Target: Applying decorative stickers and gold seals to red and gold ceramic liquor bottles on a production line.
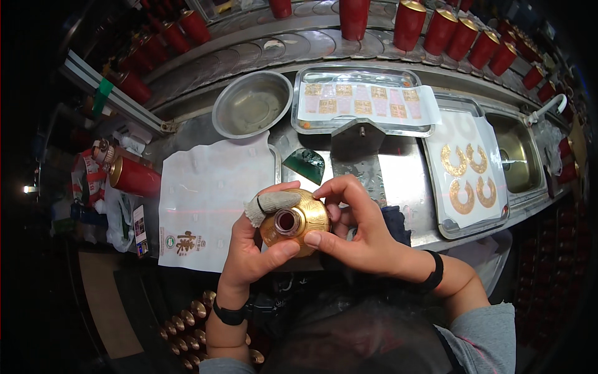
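Both my hands hold a bottle [319, 219] with a gold shoulder, its open, dark red neck tipped up toward me. My left hand [249, 258] wraps its left side, the thumb below the neck; a grey cloth cover sheathes one finger lying across the shoulder. My right hand [358, 234] grips the right side, thumb and forefinger pressed on the gold surface. The bottle's lower body is hidden. Just beyond it lies a dark green, rounded scraper-like piece [305, 165]. To the left, a white sheet [205, 187] bears a few printed decals near its lower edge.
A metal bowl [252, 106] stands beyond the sheet. One tray [367, 129] bears square gold decals; another [479, 225] has curved gold ones, beside a sink [520, 159]. Red bottles [408, 28] line a conveyor [299, 47] at the back. Another red bottle [134, 177] lies at left.
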{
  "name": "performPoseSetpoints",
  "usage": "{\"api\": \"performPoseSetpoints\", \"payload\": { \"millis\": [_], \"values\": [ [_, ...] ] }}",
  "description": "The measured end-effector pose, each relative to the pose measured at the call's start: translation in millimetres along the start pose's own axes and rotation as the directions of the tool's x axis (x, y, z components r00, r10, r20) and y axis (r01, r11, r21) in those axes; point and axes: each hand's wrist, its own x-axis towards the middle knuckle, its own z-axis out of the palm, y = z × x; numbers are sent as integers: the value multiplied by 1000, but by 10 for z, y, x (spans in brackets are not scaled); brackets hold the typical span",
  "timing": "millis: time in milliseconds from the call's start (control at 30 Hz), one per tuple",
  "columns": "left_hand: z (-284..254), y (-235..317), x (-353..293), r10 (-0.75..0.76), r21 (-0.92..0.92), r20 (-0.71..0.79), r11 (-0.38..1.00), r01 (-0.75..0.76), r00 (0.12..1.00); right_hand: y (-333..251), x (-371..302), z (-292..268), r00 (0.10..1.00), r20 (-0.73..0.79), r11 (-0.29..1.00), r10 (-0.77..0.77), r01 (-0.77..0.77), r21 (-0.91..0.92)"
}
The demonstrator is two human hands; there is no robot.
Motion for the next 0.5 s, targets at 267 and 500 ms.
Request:
{"api": "performPoseSetpoints", "payload": {
  "millis": [267, 500],
  "values": [
    [36, 41, 9, -20, 2, -14, 1000, 20, 1000, -14, 13, 12, 1000, -16, 1000, -14, 14, -11],
    [33, 33, -6, -21, -7, -32, 1000, 21, 999, -54, 28, 18, 999, -20, 1000, -27, 27, 2]
  ]
}}
